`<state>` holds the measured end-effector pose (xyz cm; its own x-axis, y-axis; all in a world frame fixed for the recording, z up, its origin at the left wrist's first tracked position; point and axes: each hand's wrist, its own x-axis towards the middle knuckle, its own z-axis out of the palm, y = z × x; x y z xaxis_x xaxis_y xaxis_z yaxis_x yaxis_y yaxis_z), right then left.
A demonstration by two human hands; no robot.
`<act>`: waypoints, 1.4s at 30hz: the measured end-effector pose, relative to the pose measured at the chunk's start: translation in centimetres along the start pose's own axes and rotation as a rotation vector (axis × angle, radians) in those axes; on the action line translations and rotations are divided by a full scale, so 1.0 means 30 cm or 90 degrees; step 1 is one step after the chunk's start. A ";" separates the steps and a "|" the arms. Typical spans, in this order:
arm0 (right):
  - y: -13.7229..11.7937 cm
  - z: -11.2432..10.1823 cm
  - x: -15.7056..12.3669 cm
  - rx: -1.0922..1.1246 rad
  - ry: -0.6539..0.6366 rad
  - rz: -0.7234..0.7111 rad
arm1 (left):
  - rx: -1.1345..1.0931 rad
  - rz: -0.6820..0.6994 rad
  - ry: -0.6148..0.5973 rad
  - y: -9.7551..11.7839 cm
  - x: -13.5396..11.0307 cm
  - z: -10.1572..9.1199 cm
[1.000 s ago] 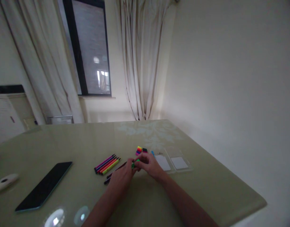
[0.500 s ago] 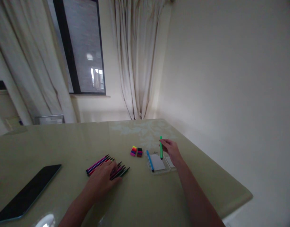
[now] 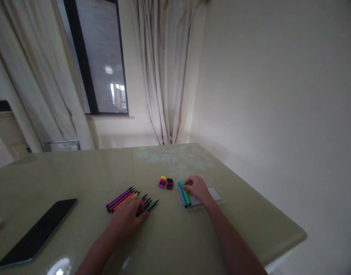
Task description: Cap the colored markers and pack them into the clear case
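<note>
My right hand [image 3: 197, 189] rests on a clear plastic case [image 3: 214, 194], its fingertips on a green marker [image 3: 185, 192] that lies in the case beside a blue marker [image 3: 181, 194]. My left hand [image 3: 126, 217] lies palm down over a row of coloured markers [image 3: 121, 199] on the table, fingers stretched out, with several dark marker tips [image 3: 150, 203] poking out past them. A small cluster of loose coloured caps [image 3: 165, 183] sits between the two hands.
A dark tablet [image 3: 38, 230] lies flat at the left on the glossy green table [image 3: 169, 244]. The table's right edge runs close to a bare wall. Curtains and a dark window stand behind the table's far edge.
My hands parted from working together on the green marker. The right hand carried it to the case and laid it beside the blue marker; the left hand settled on the marker row.
</note>
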<state>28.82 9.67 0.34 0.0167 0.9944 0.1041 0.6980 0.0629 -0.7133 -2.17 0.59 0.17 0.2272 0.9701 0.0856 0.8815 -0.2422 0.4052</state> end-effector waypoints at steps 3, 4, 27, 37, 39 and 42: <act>0.006 -0.007 -0.003 0.016 -0.032 0.023 | 0.003 0.008 0.008 0.008 -0.003 -0.002; 0.009 -0.005 -0.002 0.021 -0.038 0.026 | 0.003 0.010 0.006 0.011 -0.003 -0.003; 0.038 -0.042 0.019 -0.118 -0.072 0.022 | -0.086 -0.002 0.000 0.014 0.016 0.012; -0.179 0.076 -0.006 -0.221 -0.055 -0.183 | -0.091 0.002 -0.006 -0.027 0.021 0.006; -0.228 0.110 0.010 -0.299 -0.082 -0.190 | -0.088 0.009 -0.007 -0.016 0.017 0.003; -0.256 0.132 0.052 -0.341 -0.073 -0.171 | -0.087 0.018 -0.006 0.001 0.013 -0.002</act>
<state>20.64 11.06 3.24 -0.2658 0.9545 0.1354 0.9310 0.2906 -0.2211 -2.06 0.97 0.26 0.2563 0.9624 0.0900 0.8103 -0.2647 0.5229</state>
